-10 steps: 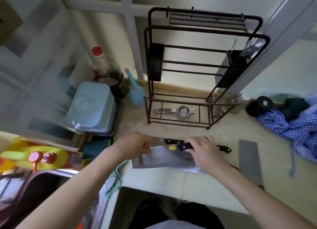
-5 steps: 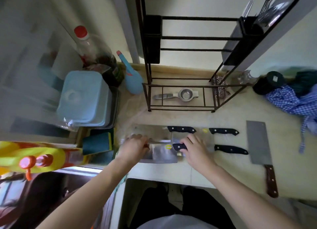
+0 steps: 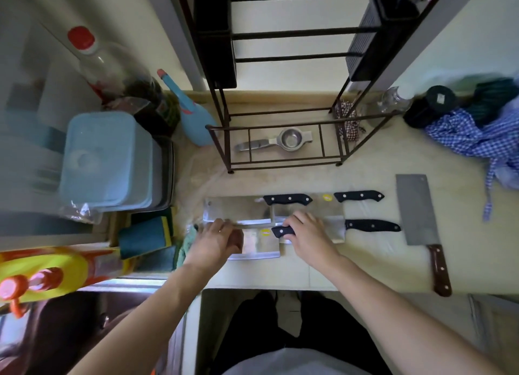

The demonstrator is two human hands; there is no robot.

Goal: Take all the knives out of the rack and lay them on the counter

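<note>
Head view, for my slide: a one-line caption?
Both hands set a black-handled cleaver beside four knives on the counter.

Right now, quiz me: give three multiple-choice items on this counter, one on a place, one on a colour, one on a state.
1. Where does the metal strainer lie?
A. on the blue box
B. on the bottom shelf of the rack
C. on the checked cloth

2. What colour is the handle of the grey cleaver at far right?
A. black
B. brown
C. red

3. What is the right hand doing?
A. hanging free
B. reaching into the rack
C. gripping the black handle of a steel cleaver

Key: B, it sits between the rack's low rails; B, the riveted handle is brown; C, its fingers wrap the handle.
</note>
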